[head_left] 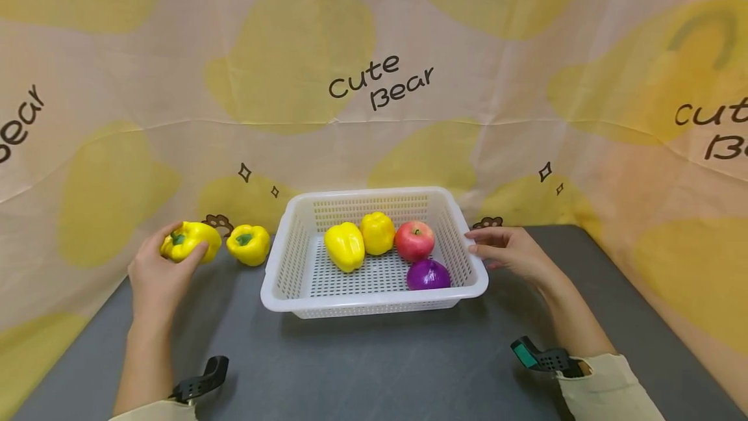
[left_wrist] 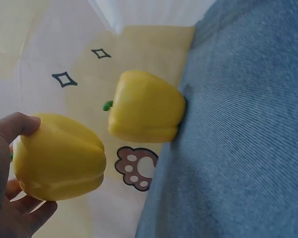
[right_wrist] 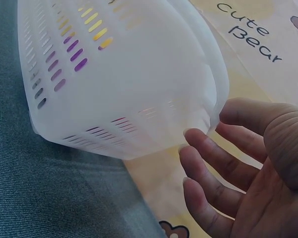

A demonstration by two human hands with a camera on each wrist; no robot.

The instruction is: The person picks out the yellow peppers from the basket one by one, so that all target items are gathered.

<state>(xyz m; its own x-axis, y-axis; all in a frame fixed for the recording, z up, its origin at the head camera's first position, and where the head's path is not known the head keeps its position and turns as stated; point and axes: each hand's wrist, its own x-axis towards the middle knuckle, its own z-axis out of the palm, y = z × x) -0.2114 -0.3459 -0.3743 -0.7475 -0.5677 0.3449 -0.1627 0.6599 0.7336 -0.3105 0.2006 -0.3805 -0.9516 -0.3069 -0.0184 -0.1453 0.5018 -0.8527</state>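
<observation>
My left hand [head_left: 160,275] grips a yellow bell pepper [head_left: 195,242], thumb and fingers around its sides, held off the table. A second yellow bell pepper [head_left: 249,245] sits on the table between that hand and the white plastic basket [head_left: 374,302]; it also shows in the left wrist view [left_wrist: 146,106]. My right hand [head_left: 514,252] pinches the right rim of the basket between thumb and fingers, the other fingers loosely bent beside its wall. Inside the basket lie two yellow bell peppers [head_left: 344,247] [head_left: 377,233], a red apple [head_left: 415,241] and a purple onion [head_left: 428,275].
A grey table [head_left: 374,362] lies under the basket. Behind it hangs a cream and yellow printed cloth [head_left: 280,83], which also runs along both sides. Each wrist wears a black band with a mount [head_left: 201,381].
</observation>
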